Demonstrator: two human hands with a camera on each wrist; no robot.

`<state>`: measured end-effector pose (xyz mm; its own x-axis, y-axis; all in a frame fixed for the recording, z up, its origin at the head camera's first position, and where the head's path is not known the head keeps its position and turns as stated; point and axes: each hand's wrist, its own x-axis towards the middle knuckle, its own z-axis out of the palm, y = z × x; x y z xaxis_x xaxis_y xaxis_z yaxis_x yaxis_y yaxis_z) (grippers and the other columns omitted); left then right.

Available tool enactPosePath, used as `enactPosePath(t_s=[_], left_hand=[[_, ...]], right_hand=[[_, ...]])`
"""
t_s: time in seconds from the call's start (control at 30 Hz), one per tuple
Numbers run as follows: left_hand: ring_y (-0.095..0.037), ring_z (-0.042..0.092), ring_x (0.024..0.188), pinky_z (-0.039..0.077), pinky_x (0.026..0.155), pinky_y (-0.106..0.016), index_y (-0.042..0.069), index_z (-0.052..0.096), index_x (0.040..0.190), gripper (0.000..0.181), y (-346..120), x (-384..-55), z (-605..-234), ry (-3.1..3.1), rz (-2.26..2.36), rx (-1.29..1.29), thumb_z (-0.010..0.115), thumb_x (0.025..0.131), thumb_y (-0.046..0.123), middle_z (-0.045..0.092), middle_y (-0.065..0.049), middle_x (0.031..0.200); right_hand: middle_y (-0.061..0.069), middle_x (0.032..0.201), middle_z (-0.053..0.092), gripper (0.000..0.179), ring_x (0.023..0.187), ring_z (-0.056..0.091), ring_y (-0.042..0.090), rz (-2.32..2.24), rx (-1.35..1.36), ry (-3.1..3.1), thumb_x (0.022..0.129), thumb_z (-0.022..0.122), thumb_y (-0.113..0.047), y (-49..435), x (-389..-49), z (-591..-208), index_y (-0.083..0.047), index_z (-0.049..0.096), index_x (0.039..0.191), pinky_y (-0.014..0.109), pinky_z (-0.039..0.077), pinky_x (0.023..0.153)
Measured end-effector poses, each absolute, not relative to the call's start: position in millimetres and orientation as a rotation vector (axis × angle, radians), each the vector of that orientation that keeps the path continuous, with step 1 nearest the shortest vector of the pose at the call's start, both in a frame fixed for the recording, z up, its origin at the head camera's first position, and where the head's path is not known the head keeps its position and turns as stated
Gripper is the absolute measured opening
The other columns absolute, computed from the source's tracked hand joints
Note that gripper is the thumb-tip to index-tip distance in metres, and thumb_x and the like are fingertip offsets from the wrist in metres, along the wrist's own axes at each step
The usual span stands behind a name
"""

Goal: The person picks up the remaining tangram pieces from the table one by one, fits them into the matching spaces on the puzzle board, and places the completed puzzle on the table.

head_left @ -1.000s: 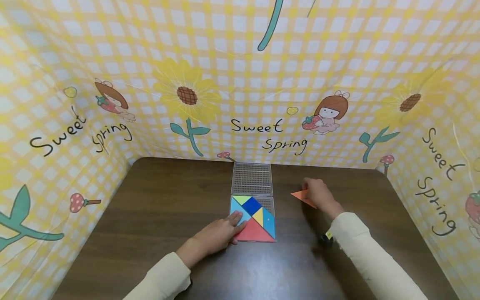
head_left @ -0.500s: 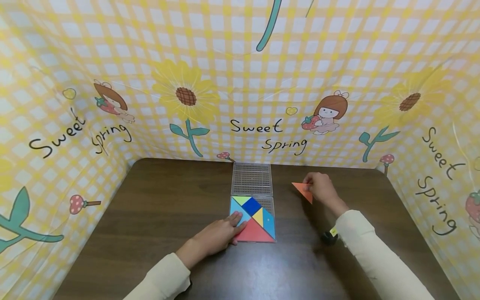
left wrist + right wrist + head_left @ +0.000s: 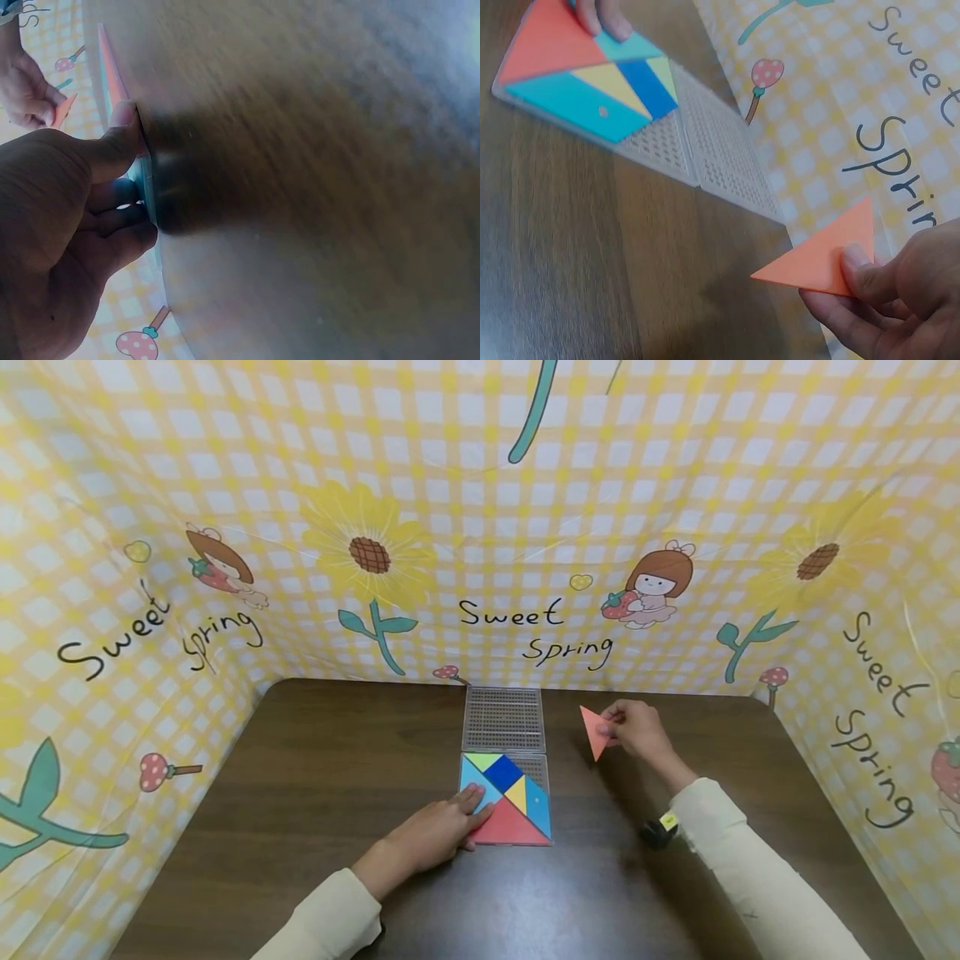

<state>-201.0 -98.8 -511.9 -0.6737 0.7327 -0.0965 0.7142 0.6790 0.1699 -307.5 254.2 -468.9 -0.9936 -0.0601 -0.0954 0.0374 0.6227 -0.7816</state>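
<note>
An open clear plastic tangram case lies on the table. Its near half holds a red triangle, a light blue triangle, a light green triangle, a dark blue square, a yellow triangle and a blue parallelogram. My left hand holds the case's near left corner, fingertips over the light blue triangle and thumb along the front edge. To the right of the case, my right hand pinches an orange triangle between thumb and fingers, raised above the table.
The case's hinged far half reaches toward the table's back edge. A bare gridded corner shows in the near half. A checked cloth hangs around the back and sides. Brown table surface surrounds the case.
My right hand has lifted the orange triangle slightly and turned it, so its broad face and a different corner show. The left hand and the case stay put.
</note>
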Motion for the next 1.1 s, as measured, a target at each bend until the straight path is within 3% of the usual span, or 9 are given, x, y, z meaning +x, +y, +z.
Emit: enactPosePath(t_s=[0.23, 0.53, 1.1], left_hand=[[-0.036, 0.043, 0.148, 0.053, 0.106, -0.041, 0.008, 0.051, 0.151, 0.055, -99, -200, -513, 2.741, 0.207, 1.194, 0.066, 0.101, 0.025, 0.044, -0.023, 0.158], [-0.037, 0.044, 0.147, 0.053, 0.106, -0.041, 0.007, 0.052, 0.151, 0.054, -98, -200, -513, 2.745, 0.190, 1.205, 0.066, 0.101, 0.024, 0.044, -0.023, 0.158], [-0.035, 0.042, 0.149, 0.052, 0.106, -0.040, 0.008, 0.051, 0.151, 0.053, -98, -201, -511, 2.737, 0.227, 1.162, 0.066, 0.101, 0.022, 0.043, -0.021, 0.159]], right_hand=[[0.013, 0.092, 0.066, 0.020, 0.070, 0.071, 0.011, -1.510, 0.111, 2.586, 0.095, 0.069, 0.000, 246, -308, -465, 0.011, 0.066, 0.111, 0.046, 0.062, 0.083], [0.004, 0.086, 0.062, 0.025, 0.068, 0.069, 0.007, -1.683, 0.132, 2.419, 0.095, 0.068, 0.005, 238, -310, -465, 0.016, 0.062, 0.117, 0.048, 0.062, 0.086], [0.016, 0.092, 0.074, 0.023, 0.065, 0.071, 0.014, -1.613, 0.088, 2.396, 0.091, 0.074, 0.001, 198, -305, -472, 0.011, 0.072, 0.112, 0.055, 0.061, 0.083]])
